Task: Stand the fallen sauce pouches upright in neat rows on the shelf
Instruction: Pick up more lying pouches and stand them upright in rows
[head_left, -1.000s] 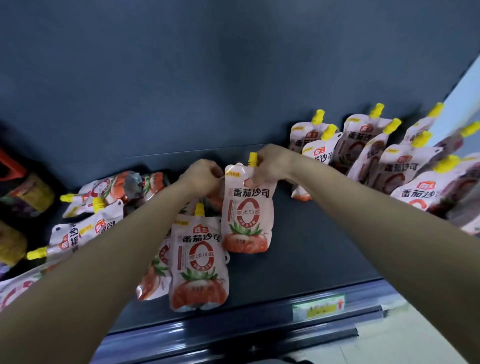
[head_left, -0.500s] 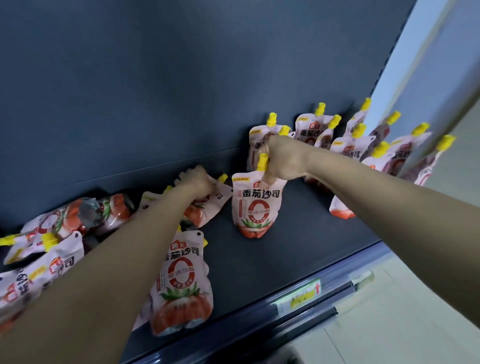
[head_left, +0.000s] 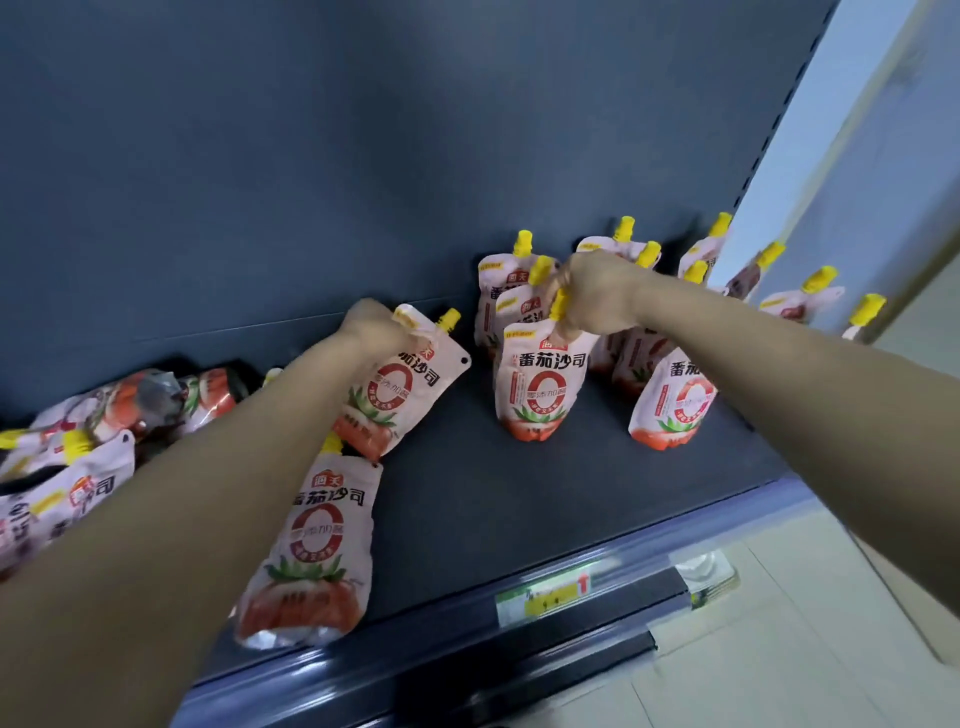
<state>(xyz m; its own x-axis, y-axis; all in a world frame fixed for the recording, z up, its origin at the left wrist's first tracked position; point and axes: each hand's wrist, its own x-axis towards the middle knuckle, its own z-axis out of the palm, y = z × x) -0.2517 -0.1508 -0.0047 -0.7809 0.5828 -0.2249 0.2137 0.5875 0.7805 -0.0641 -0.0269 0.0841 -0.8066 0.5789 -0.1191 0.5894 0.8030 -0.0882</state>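
Right hand (head_left: 592, 296), centre-right of frame, pinches the yellow cap of an upright pouch (head_left: 543, 387) standing on the dark shelf (head_left: 467, 499), just in front of the standing pouches (head_left: 675, 400) at upper right. Left hand (head_left: 371, 327) grips the top corner of a tilted pouch (head_left: 397, 389) at centre. Below it, a flat pouch (head_left: 314, 540) lies by the shelf's front edge. More fallen pouches (head_left: 93, 441) are heaped at the left edge.
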